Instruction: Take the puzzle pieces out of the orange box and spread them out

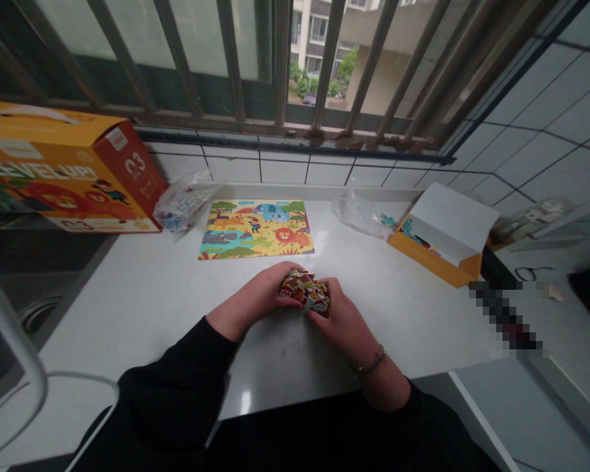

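Observation:
Between my two hands is a stacked clump of small colourful jigsaw puzzle pieces (pixel 303 289), red, green, brown and white. My left hand (pixel 265 292) closes round the left side of the clump, thumb in front. From the right, my right hand (pixel 339 314) grips the other side, a bracelet on its wrist. Both hands are just above or on the white countertop (pixel 275 367); I cannot tell which. Just beyond them lies a flat picture sheet (pixel 257 228) with cartoon lions, an elephant and a hippo on yellow and blue.
A large orange box (pixel 54 170) stands at the left, with a clear bag of pieces (pixel 181 203) beside it. A crumpled clear plastic bag (pixel 358 213) and an open orange box (pixel 442 236) holding pieces are at the right. A barred window (pixel 280 65) is behind.

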`<state>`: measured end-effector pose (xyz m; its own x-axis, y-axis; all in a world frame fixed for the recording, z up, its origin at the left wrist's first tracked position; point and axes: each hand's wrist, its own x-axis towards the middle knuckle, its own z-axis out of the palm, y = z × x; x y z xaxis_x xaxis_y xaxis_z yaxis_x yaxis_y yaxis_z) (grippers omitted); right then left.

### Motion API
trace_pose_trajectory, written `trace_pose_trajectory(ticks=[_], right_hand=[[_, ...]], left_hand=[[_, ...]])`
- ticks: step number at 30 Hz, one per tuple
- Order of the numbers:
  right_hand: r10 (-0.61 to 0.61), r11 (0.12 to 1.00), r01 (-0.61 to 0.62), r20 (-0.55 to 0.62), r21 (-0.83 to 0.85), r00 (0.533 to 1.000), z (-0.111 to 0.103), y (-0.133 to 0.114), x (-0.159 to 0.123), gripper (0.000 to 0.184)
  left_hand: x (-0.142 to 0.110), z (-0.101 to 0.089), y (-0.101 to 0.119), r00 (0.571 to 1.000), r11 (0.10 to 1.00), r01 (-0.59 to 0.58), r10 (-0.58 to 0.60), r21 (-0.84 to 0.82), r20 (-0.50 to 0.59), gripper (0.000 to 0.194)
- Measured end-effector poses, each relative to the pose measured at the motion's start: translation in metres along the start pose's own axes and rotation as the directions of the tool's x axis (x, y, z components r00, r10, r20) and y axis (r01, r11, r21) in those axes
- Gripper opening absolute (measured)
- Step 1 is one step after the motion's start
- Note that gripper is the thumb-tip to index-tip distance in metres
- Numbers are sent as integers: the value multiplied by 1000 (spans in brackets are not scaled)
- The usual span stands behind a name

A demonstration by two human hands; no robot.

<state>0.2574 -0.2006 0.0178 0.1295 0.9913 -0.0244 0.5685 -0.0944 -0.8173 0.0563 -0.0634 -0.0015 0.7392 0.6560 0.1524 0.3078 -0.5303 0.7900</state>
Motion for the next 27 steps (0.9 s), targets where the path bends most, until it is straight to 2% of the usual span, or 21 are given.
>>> trace_pose_trajectory(ticks=[4, 10, 15, 17, 20, 23, 27], right_hand=[[-31, 999, 31, 11, 18, 999, -11, 8, -2, 38], [-46, 998, 45, 33, 41, 998, -33, 22, -5, 32], [-159, 986, 155, 59, 69, 986, -19, 18, -5, 38], [-166, 986, 165, 23, 35, 986, -10, 17, -3, 43], [-178, 984, 178, -30, 9, 984, -1, 20, 1, 40], [-232, 973, 232, -18, 1, 973, -3, 24, 4, 36], [-260, 965, 261, 23, -30, 965, -18, 28, 2, 27]], left_hand=[[-1, -1, 6, 1000, 999, 20, -19, -35, 14, 52], [0, -1, 6, 999, 998, 41, -40, -40, 15, 54], [0, 0, 6, 1000, 1000, 2, -1, -6, 23, 49], [-1, 0, 7, 1000, 1000, -12, 11, 5, 27, 48], [-1, 0, 8, 999, 999, -29, 28, 25, 17, 49], [-2, -1, 9, 999, 998, -51, 50, 40, 7, 46], [-3, -5, 11, 997, 996, -73, 74, 59, -5, 38]])
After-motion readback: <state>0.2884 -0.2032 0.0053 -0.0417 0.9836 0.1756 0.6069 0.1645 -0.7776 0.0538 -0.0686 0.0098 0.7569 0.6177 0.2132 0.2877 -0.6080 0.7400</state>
